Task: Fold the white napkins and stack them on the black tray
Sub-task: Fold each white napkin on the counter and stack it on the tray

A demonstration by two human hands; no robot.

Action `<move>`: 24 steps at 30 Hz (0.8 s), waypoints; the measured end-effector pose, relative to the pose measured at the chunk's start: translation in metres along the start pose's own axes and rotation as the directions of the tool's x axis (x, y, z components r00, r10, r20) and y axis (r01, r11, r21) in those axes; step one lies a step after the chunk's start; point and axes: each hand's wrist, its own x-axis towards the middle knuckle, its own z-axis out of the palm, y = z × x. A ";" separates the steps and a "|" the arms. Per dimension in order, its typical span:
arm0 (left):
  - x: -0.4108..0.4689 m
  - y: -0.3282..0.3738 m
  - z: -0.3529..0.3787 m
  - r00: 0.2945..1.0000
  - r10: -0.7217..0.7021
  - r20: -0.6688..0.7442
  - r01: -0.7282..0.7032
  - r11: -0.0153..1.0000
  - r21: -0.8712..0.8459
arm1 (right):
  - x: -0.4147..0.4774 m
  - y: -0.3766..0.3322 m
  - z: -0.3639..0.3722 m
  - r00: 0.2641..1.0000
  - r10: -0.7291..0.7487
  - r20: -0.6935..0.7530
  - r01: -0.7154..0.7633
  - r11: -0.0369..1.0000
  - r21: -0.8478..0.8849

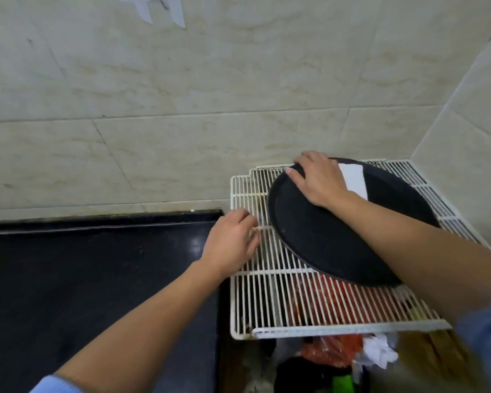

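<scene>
A round black tray [318, 239] lies on a white wire rack [278, 296] at the right, against the tiled wall. A folded white napkin [353, 180] rests on the tray's far part, half hidden by my right hand [315, 177]. That hand grips the tray's far left rim, fingers curled over the edge. My left hand [233, 239] hovers by the rack's left side, just left of the tray, fingers loosely bent and blurred, holding nothing.
A black countertop [97, 279] fills the left. Under and in front of the rack lie red bags [332, 350], crumpled white paper [377, 350] and a green item [343, 381]. Tiled walls meet in a corner at the right.
</scene>
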 end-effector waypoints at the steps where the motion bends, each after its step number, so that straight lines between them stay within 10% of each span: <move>1: -0.017 -0.014 -0.010 0.999 -0.037 0.016 0.037 0.999 0.017 | -0.002 -0.024 0.000 0.999 -0.046 -0.016 0.046 0.999 0.017; 24: -0.570 -0.347 -0.306 0.623 -0.781 -0.042 0.755 0.586 0.293 | -0.143 -0.703 0.113 0.706 -0.661 0.254 0.618 0.750 0.236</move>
